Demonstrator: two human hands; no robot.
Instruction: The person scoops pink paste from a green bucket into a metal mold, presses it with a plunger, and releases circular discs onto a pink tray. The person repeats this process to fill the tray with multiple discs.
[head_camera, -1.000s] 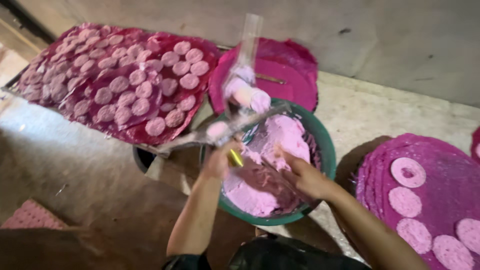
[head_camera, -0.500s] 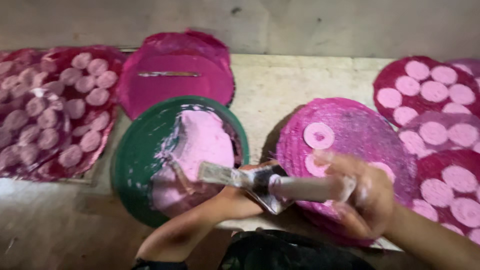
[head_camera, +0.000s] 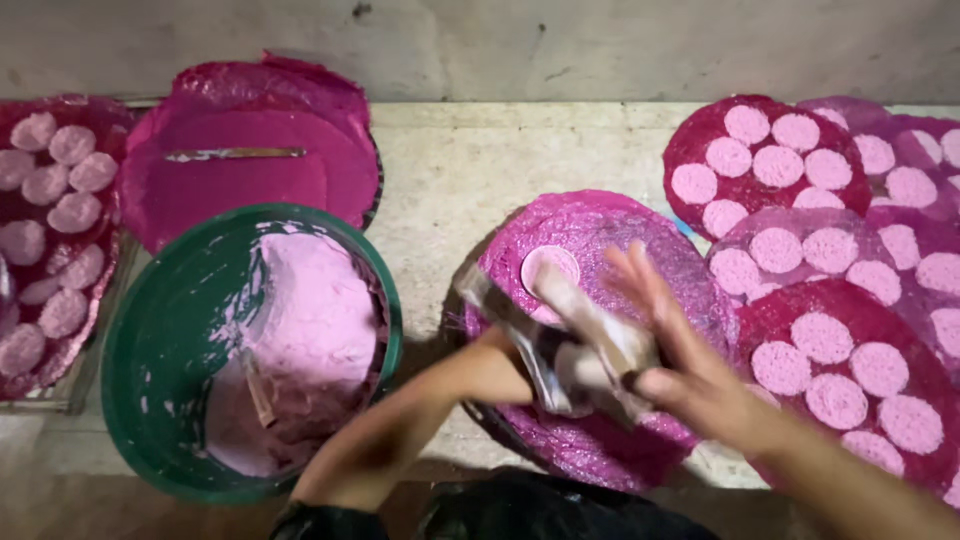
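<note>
Hands met over the magenta round tray (head_camera: 560, 440) in front of us, and blur made much of it hard to read. We had our left hand (head_camera: 520, 365) curled around the low end of a pale, paste-smeared scoop (head_camera: 585, 330), fingers closed on it as far as we could tell. Our right hand (head_camera: 680, 370) lay along the upper side, its fingers (head_camera: 640, 285) spread wide and flat against the tool rather than wrapped around it. One pale pink disc (head_camera: 550, 268) sat on that tray just above the tool's tip. To do this step well, we judged, the tool wanted holding low and level over the tray, each portion dropped apart from the disc already down. The green basin (head_camera: 160, 350) of pink batter (head_camera: 310, 320) stood just to the left, touching nothing of ours. Filled trays (head_camera: 790, 330) of pink discs crowded the right, and a stack of bare pink trays (head_camera: 250, 180) lay behind the basin.
</note>
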